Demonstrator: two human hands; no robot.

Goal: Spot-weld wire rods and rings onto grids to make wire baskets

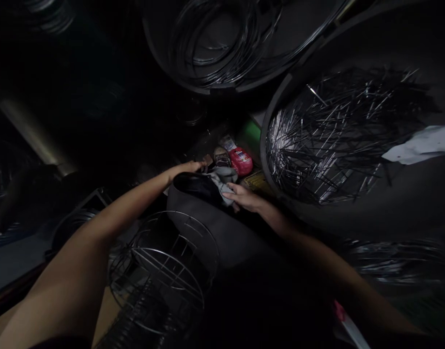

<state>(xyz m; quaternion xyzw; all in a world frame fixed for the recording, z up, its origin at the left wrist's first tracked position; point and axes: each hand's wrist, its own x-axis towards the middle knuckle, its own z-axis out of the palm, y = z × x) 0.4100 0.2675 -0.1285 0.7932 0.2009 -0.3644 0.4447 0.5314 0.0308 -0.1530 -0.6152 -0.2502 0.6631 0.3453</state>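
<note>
Broadly, the right side of the frame is taken up by a large round dark tub [263, 145] full of thin shiny metal rods [327, 140], with a crumpled white sheet [421, 144] lying at its right edge. A second dark round tub [207, 89] at the upper centre holds loops of coiled steel wire [215, 43]. Lower left of centre sits a round cage of bent steel wire [171, 252], and just beyond it, touching its upper rim, stands a soft black bag with an open mouth [207, 228] at the middle of the frame. Both bare arms reach forward to this bag from the bottom corners and meet at its mouth. The left arm stretches out almost straight, and the left hand [186, 169] lies palm down on the far left edge of the opening, fingers curled over the rim and gripping it. The right arm comes in from the lower right with the wrist slightly bent; the right hand [244, 196] rests at the near right edge of the mouth, thumb and fingers pinching a crumpled grey cloth [222, 177] that bulges out of the bag between the two hands. Just past the cloth, towards the big tub, lies a small red plastic packet [241, 161].
</note>
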